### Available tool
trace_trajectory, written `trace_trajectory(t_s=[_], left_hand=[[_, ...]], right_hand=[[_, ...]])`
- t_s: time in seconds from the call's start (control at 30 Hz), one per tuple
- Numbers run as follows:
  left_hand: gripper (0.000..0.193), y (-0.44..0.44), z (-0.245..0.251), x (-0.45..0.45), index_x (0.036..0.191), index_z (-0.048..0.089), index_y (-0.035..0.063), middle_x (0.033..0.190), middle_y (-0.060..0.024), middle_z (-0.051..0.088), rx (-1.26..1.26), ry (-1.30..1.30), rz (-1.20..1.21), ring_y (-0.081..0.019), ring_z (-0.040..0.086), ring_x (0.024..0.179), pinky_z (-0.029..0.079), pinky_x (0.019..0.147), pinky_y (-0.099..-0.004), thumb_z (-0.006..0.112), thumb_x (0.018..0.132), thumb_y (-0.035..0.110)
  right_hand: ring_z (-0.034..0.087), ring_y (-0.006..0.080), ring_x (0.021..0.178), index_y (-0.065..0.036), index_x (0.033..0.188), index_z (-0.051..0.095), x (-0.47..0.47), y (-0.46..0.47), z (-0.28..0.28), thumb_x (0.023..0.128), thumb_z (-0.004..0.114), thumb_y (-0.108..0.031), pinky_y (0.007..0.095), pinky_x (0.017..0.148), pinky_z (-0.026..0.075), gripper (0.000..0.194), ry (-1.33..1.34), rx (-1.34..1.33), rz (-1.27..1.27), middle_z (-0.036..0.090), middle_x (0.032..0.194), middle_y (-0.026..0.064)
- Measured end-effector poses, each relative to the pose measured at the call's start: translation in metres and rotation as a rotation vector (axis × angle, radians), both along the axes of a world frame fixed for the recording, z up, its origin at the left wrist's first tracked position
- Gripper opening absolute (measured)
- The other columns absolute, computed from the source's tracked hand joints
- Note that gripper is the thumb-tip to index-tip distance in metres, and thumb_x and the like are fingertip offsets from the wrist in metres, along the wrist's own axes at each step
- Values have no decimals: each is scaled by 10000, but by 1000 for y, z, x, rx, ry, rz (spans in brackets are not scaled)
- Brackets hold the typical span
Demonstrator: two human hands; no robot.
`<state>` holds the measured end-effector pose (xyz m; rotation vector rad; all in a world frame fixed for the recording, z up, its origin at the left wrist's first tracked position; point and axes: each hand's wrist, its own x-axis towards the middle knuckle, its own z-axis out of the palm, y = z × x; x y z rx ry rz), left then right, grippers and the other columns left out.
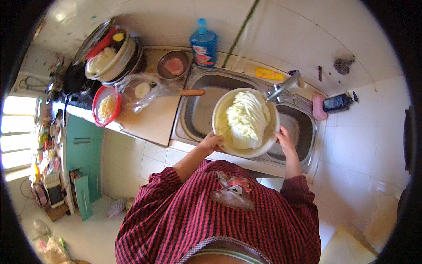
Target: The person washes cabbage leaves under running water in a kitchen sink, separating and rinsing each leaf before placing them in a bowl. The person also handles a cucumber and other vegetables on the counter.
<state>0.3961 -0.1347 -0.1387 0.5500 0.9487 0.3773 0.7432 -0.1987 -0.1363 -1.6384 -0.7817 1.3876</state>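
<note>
My left hand [212, 143] grips the near-left rim of a round whitish basin [223, 99]. On its right side my right hand [285, 140] holds the same rim. Inside lies a piece of napa cabbage [248, 117], pale green and white, its leaves crinkled. Both hands keep the basin over the double stainless-steel sink [200, 110], above the divider between the two bowls. A metal faucet [284, 87] reaches towards the basin's far-right rim. The basin hides part of both sink bowls.
Left of the sink, a wooden-handled knife [192, 92] lies with its handle over the sink's edge. Nearby are a plastic bag [140, 94], a red bowl of chopped food [107, 106], and a metal bowl with meat [173, 66]. A blue detergent bottle [203, 46] stands behind.
</note>
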Motion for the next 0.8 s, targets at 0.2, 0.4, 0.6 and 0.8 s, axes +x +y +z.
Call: trace_trajectory(t_s=[0.2,0.4,0.6,0.8], left_hand=[[513,1,7,-2,1321,423,18,1108,-158,618,35,-6,37,-296,673,893,613,697,-450,512,816,34],[515,0,11,-23,1318,429,23,1086,-155,633,-17,-59,75,-280,679,877,611,704,-431,508,809,24],[477,7,16,-104,1289,449,10,1039,-129,631,8,-32,113,-254,675,851,603,696,-386,554,824,18],[483,28,18,-224,1308,437,19,1031,-121,647,69,77,120,-221,684,791,600,635,-341,569,845,55]], right_hand=[[624,93,862,-60,1168,601,-3,-3,4,881,549,-93,273,734,544,293,-71,-56,15,648,987,10],[618,88,838,-71,1181,600,-27,0,26,875,553,-91,256,710,525,311,-138,-45,34,646,978,5],[618,93,786,-41,1150,587,-112,15,41,876,553,-55,246,665,516,276,-106,18,36,650,939,27],[593,86,755,-46,1092,599,-228,39,18,851,560,-11,244,666,490,247,-59,70,18,643,885,12]])
